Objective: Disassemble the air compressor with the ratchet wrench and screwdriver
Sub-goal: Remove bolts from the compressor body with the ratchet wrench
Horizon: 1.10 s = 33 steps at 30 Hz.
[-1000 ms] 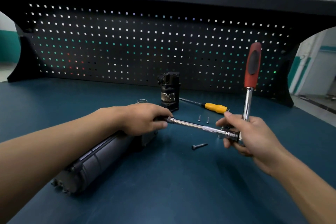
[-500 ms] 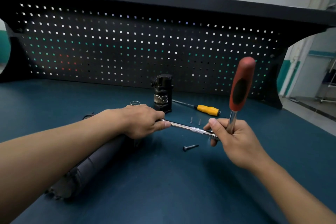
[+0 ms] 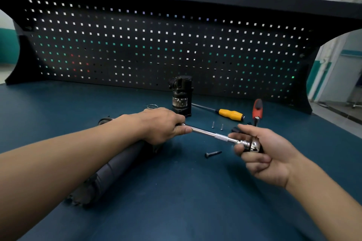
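Count, left to right: one air compressor body point(image 3: 117, 166), one wire ring point(image 3: 152, 106), one black detached unit point(image 3: 181, 96), one extension bar point(image 3: 209, 133), two small screws point(image 3: 213, 124), one dark bolt point(image 3: 213, 154), one screwdriver point(image 3: 229, 114) and one ratchet wrench point(image 3: 257, 110). You are using two hands.

The air compressor body is lying on the bench point(image 3: 186, 207) beneath your left forearm. It is a dark grey cylinder running from near left toward centre, and its near end is showing a ragged, toothed rim. Your left hand point(image 3: 164, 125) is covering its far end. That hand's grip is wrapping round the left end of the extension bar, and the joint with the compressor is hidden. The chrome bar, which has a knurled band, is running rightward into the wrench's polished head. Your right hand point(image 3: 270, 154) is curling its grip round that head, with the red-and-black handle pointing away from you. The black unit is standing upright behind the bar. The yellow-handled screwdriver is lying just beyond the two screws, and the bolt is lying just in front of the bar.

A pegboard point(image 3: 156, 45) is walling the bench's back edge. Floor is showing past the bench's right edge. Broad blue surface is showing between your forearms, toward you.
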Motion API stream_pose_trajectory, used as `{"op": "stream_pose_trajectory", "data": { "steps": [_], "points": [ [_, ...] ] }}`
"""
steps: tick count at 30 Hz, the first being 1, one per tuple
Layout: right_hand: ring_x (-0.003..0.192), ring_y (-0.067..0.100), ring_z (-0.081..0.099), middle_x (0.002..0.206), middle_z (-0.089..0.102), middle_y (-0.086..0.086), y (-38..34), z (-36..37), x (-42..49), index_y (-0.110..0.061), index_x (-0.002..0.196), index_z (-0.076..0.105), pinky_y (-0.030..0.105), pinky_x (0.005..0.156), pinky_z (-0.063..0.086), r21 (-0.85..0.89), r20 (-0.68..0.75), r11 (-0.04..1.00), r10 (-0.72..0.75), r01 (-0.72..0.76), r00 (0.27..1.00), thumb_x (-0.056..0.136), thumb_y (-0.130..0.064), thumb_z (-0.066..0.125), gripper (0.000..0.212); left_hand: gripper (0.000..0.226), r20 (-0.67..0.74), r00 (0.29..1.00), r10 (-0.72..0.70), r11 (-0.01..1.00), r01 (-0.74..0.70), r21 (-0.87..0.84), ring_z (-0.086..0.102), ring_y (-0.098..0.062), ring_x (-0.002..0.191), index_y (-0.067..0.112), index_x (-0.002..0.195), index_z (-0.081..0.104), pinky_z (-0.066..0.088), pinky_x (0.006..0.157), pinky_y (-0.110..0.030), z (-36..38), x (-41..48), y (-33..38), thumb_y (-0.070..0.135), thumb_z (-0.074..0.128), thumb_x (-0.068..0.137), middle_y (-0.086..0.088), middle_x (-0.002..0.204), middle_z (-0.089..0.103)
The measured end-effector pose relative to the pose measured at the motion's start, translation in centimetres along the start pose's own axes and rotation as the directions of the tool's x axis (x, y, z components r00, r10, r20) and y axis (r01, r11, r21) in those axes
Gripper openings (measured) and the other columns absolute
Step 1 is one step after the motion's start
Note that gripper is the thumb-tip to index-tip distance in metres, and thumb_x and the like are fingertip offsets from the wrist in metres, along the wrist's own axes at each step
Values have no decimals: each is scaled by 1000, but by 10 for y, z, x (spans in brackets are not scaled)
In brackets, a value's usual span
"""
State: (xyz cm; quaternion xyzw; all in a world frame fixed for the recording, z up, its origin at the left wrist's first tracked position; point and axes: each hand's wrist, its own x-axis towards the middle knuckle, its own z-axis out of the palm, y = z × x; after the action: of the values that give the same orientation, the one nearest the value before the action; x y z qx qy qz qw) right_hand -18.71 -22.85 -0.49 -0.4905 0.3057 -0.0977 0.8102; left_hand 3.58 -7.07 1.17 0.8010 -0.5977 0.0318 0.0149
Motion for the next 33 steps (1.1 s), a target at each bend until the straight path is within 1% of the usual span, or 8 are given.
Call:
{"op": "stream_pose_trajectory", "data": {
  "steps": [5, 9, 15, 18, 22, 25, 29, 33],
  "points": [
    [25, 3, 22, 61, 51, 3, 1, 0, 0, -13, 78, 70, 12, 25, 17, 33, 51, 999, 4, -5, 999, 78, -26, 68, 13, 47, -9, 1000, -13, 1000, 13, 1, 52, -25, 99, 29, 90, 49, 47, 86, -43, 1, -1, 0, 70, 27, 95, 8, 87, 53],
    [32, 6, 24, 65, 62, 9, 7, 0, -3, -16, 82, 66, 15, 32, 18, -293, -26, 937, -206, 190, 978, 72, -23, 75, 16, 48, -5, 999, -34, 999, 34, 20, 53, -24, 101, 29, 94, 51, 48, 88, -46, 3, -1, 1, 72, 29, 94, 5, 97, 59],
    [58, 19, 59, 68, 71, 4, 11, 0, -9, -41, 85, 76, 26, 55, 48, -798, 188, 299, -702, 524, 687, 90, -34, 70, 10, 40, 46, 998, -46, 995, 42, 90, 52, -27, 109, 29, 93, 43, 46, 91, -47, -1, -1, 1, 67, 30, 98, 1, 110, 59],
    [75, 36, 64, 72, 68, 14, 13, -3, -7, -45, 91, 75, 49, 74, 54, -793, 277, 187, -738, 580, 616, 91, -33, 68, 13, 37, 62, 998, -23, 995, 17, 96, 51, -28, 108, 28, 101, 44, 45, 89, -47, -2, -1, 1, 62, 29, 100, 0, 108, 58],
    [75, 39, 64, 74, 67, 16, 13, -6, -5, -40, 90, 76, 53, 73, 55, -812, 293, 133, -750, 569, 593, 91, -35, 67, 10, 32, 40, 999, 2, 998, -4, 60, 52, -28, 105, 30, 108, 46, 46, 88, -47, -2, -3, 1, 57, 31, 102, 2, 102, 56],
    [65, 32, 61, 73, 65, 17, 14, -5, -4, -26, 85, 77, 41, 64, 53, -804, 266, 173, -751, 569, 604, 90, -40, 66, 18, 30, 21, 1000, 3, 999, -4, 38, 52, -26, 102, 30, 105, 47, 45, 84, -44, -1, -3, 1, 56, 33, 102, 3, 100, 55],
    [49, -1, 49, 66, 69, 6, 12, 2, -7, -17, 86, 78, 20, 56, 37, -743, 124, 411, -692, 529, 711, 86, -59, 54, 49, 29, 20, 1000, 10, 1000, -11, 21, 51, -25, 100, 28, 101, 46, 44, 81, -43, -1, -3, 1, 55, 34, 102, 4, 97, 55],
    [34, 10, 28, 66, 67, 15, 9, 8, -6, -11, 96, 74, 19, 36, 22, -511, -39, 731, -546, 452, 837, 93, -61, 48, 56, 27, 14, 1000, 13, 1000, -13, 12, 50, -23, 98, 30, 96, 44, 42, 77, -41, -1, -3, -1, 55, 35, 102, 5, 96, 54]
  ]
}}
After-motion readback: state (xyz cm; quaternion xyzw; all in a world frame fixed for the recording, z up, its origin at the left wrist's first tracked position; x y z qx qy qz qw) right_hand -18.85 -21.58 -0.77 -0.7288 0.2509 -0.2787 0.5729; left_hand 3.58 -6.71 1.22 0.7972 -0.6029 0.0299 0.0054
